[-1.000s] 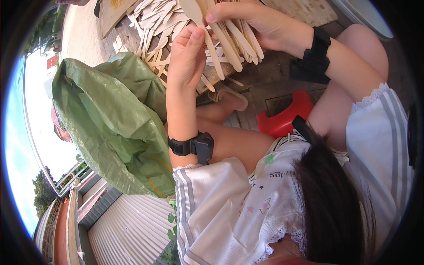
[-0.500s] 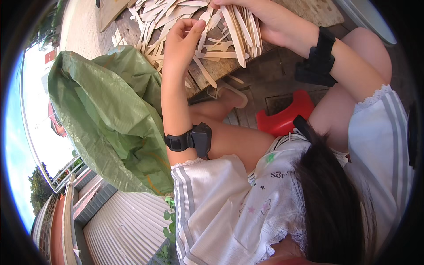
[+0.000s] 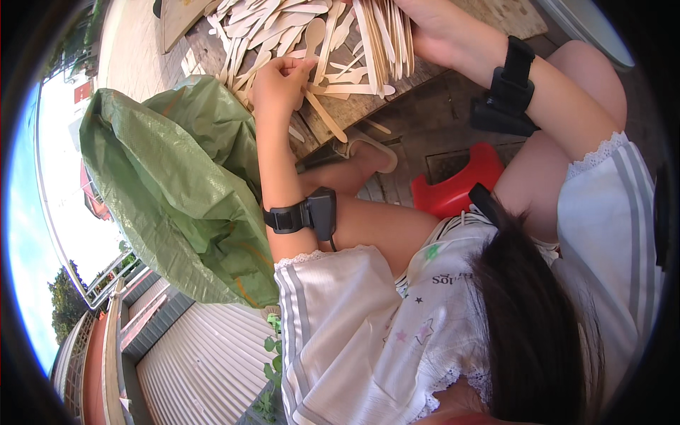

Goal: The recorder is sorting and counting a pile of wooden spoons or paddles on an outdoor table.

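My left hand (image 3: 278, 83) is closed in a pinch on a pale wooden spoon (image 3: 315, 35), its bowl pointing away from me. Held upright at the table edge is a thick bundle of flat wooden cutlery (image 3: 384, 42), gripped by my right hand (image 3: 435, 32); part of that hand is cut off by the upper edge of the view. A loose pile of wooden spoons and sticks (image 3: 265, 25) covers the worn wooden table (image 3: 467, 64) beyond my hands. Just beside my left hand, one wooden stick (image 3: 326, 117) juts over the table's near edge.
A large green woven sack (image 3: 177, 184) hangs open to the left of my left arm. Below the table, a red plastic stool (image 3: 457, 183) stands between my legs. A pale rounded rim (image 3: 588, 28) shows at the upper right. Ribbed roofing (image 3: 205, 354) lies at lower left.
My left hand has moved slightly nearer and left, and a spoon now shows in its fingers. The bundle in my right hand has shifted a little up and left.
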A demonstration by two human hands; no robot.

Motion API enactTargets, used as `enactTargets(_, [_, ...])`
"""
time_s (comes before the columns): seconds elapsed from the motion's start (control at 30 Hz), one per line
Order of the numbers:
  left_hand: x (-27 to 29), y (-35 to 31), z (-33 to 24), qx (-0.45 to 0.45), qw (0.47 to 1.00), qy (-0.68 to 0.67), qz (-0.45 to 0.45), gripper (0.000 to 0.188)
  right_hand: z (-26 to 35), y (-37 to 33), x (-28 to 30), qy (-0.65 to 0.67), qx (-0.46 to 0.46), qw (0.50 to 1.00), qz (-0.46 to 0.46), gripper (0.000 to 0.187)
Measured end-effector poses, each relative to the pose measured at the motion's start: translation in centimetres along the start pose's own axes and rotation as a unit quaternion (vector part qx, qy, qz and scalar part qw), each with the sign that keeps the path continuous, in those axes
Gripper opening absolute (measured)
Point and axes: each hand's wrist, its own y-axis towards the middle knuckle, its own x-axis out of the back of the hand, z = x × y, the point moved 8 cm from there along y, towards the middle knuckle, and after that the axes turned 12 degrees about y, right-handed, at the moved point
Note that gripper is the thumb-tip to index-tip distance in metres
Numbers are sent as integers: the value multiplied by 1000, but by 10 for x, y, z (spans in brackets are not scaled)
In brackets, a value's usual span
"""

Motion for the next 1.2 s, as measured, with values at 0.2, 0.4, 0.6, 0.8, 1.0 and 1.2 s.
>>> enactTargets(0.2, [4,-4,9,-18,896,-427,123,25,7,-14,-20,-95,125,987,43,27])
enactTargets(0.4, [-14,-14,-43,-75,840,-505,182,25,-17,-3,-21,-155,77,981,85,31])
enactTargets(0.6, [-35,-11,-58,-90,817,-526,218,28,-15,8,-23,-191,69,971,128,27])
enactTargets(0.8, [-24,-21,-66,-137,876,-416,203,24,-13,10,1,-165,31,984,53,23])
enactTargets(1.0, [11,3,-18,-123,984,-76,-103,20,28,3,-1,-65,44,997,12,14])
enactTargets(1.2, [18,13,-3,-136,909,281,-277,21,40,5,6,-75,96,993,-3,13])
